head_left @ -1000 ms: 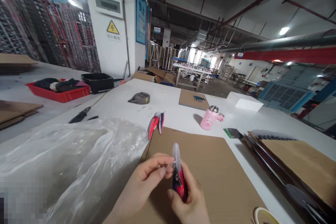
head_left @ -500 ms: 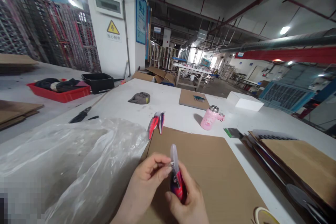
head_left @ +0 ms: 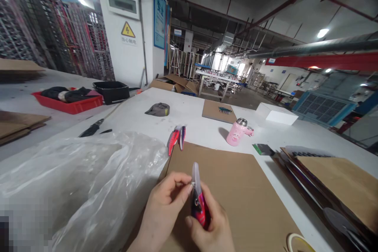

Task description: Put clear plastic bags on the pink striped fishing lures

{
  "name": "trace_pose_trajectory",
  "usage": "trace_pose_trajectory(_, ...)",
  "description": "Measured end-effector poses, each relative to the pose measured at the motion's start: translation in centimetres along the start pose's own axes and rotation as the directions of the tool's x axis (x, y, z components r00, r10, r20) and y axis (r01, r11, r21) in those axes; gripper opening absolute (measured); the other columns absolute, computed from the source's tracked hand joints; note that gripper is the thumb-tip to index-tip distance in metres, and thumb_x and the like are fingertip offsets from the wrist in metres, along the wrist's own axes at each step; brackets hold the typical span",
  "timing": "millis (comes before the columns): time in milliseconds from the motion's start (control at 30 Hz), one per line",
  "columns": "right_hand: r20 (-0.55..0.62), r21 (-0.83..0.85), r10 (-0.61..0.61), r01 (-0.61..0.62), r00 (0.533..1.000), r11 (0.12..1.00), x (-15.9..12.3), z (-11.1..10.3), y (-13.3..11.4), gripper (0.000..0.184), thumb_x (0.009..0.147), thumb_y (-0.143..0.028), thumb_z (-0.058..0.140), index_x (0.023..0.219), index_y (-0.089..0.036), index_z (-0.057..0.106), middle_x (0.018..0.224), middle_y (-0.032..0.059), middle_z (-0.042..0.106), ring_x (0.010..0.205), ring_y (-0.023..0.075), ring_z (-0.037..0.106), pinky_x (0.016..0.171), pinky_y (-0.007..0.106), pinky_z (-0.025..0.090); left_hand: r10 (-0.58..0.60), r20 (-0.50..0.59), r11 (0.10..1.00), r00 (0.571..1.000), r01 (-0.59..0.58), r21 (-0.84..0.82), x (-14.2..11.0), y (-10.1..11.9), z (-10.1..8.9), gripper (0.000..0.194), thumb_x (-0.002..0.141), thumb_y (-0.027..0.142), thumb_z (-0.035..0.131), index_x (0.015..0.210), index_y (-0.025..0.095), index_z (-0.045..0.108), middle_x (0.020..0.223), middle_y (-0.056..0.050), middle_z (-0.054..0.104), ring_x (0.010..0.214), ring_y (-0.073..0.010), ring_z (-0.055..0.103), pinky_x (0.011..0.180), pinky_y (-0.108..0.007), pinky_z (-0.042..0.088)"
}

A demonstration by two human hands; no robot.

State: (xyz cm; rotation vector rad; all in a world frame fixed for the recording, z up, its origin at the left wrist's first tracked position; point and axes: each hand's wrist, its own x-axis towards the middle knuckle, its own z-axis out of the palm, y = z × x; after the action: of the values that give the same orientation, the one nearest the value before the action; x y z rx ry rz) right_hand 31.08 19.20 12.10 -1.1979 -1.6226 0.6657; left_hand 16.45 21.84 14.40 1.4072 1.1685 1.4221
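Note:
My right hand point(head_left: 211, 224) is wrapped around a red and dark purple fishing lure point(head_left: 198, 209), with its clear lip pointing up and away from me. The thumb and forefinger of my left hand point(head_left: 169, 201) are pinched together at the base of that lip. What sits between those fingertips is too small and covered to name. Both hands are above a brown cardboard sheet point(head_left: 233, 181). Beyond its far left corner lie two more lures, a red one point(head_left: 173, 140) and a purple and white one point(head_left: 182, 138).
Crumpled clear plastic point(head_left: 88, 181) spreads over the left side. A pink bottle point(head_left: 236, 132), a green and black box point(head_left: 264, 149) and a roll of tape point(head_left: 298, 242) are on the right. Farther off are a grey cloth point(head_left: 158, 109), a red tray point(head_left: 71, 105) and a white box point(head_left: 277, 113).
My left fingertips have closed in slightly more at the base of the lure's lip. The right hand keeps the same hold, and the view has shifted very slightly.

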Motion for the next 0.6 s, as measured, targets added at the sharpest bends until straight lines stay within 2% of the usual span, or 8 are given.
trace_pose_trajectory(167, -0.017, -0.024, 0.0, -0.001, 1.0, 1.0, -0.1, 0.0, 0.3, 0.074, 0.061, -0.009, 0.062, 0.132, -0.03, 0.056, 0.12, -0.0066, 0.071, 0.109, 0.0158, 0.068, 0.098, 0.016, 0.047, 0.037, 0.005, 0.998, 0.999, -0.037, 0.059, -0.1, -0.6, -0.1, 0.006, 0.086, 0.026, 0.06, 0.088, 0.025, 0.065, 0.084, 0.002, 0.07, 0.078, -0.0144, 0.069, 0.074, -0.022, 0.055)
trace_pose_trajectory(300, -0.018, -0.019, -0.022, 0.022, 1.0, 1.0, -0.1, 0.0, 0.2, 0.075, 0.061, -0.008, 0.062, 0.131, -0.032, 0.056, 0.122, -0.0079, 0.07, 0.11, 0.0155, 0.067, 0.097, 0.016, 0.048, 0.069, 0.018, 0.992, 0.997, -0.07, 0.102, -0.1, -0.7, -0.2, 0.007, 0.086, 0.027, 0.06, 0.088, 0.025, 0.066, 0.084, 0.002, 0.071, 0.079, -0.0159, 0.071, 0.076, -0.025, 0.055)
trace_pose_trajectory(467, 0.002, -0.005, 0.012, -0.012, 1.0, 1.0, 0.0, -0.1, 0.0, 0.078, 0.057, -0.006, 0.061, 0.132, -0.031, 0.056, 0.118, -0.0069, 0.072, 0.106, 0.0179, 0.069, 0.096, 0.019, 0.05, 0.017, -0.011, 0.997, 1.0, -0.016, 0.08, 0.1, 0.2, -0.3, 0.006, 0.082, 0.028, 0.064, 0.081, 0.024, 0.068, 0.078, 0.003, 0.07, 0.072, -0.0144, 0.069, 0.07, -0.022, 0.053)
trace_pose_trajectory(600, 0.033, 0.037, 0.029, -0.03, 0.999, 0.999, 0.1, -0.2, -0.2, 0.078, 0.057, -0.007, 0.062, 0.131, -0.032, 0.056, 0.11, -0.0092, 0.073, 0.096, 0.0155, 0.07, 0.091, 0.017, 0.051, -0.059, 0.014, 0.998, 0.998, 0.059, 0.026, 0.1, 0.6, -0.5, 0.004, 0.077, 0.027, 0.067, 0.078, 0.024, 0.068, 0.074, 0.004, 0.07, 0.07, -0.0136, 0.067, 0.067, -0.021, 0.052)
